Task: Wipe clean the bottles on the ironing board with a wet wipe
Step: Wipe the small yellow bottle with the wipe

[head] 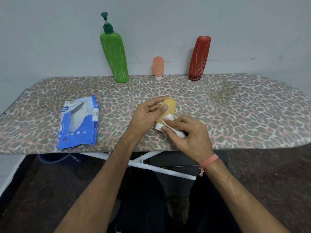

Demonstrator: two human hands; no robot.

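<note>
While the left hand (pixel 148 113) grips the yellow bottle (pixel 168 110) near its rounded top, thumb and fingers curled round it, the right hand (pixel 186 133) pinches a white wipe (pixel 173 126) and presses it against the bottle's lower part, by the white cap (pixel 158 126). The bottle sits just right of the frame's centre, cap end toward the person, over the near half of the ironing board (pixel 235 108), whose cover has a leopard pattern. A pink thread band (pixel 208 161) circles the right wrist.

At centre left of the frame, a blue and white wipes pack (pixel 79 121) lies flat on the board, well apart from the hands. Along the board's far edge, against the pale wall (pixel 50 39), stand three more bottles: a green pump bottle (pixel 114 58) at upper left of centre, a small pink bottle (pixel 158 67) on its white cap in the middle, and a red bottle (pixel 199 58) to the right. White scratch-like streaks mark all three. Below the board, its white legs (pixel 151 163) and the person's dark trousers (pixel 146 207) show.
</note>
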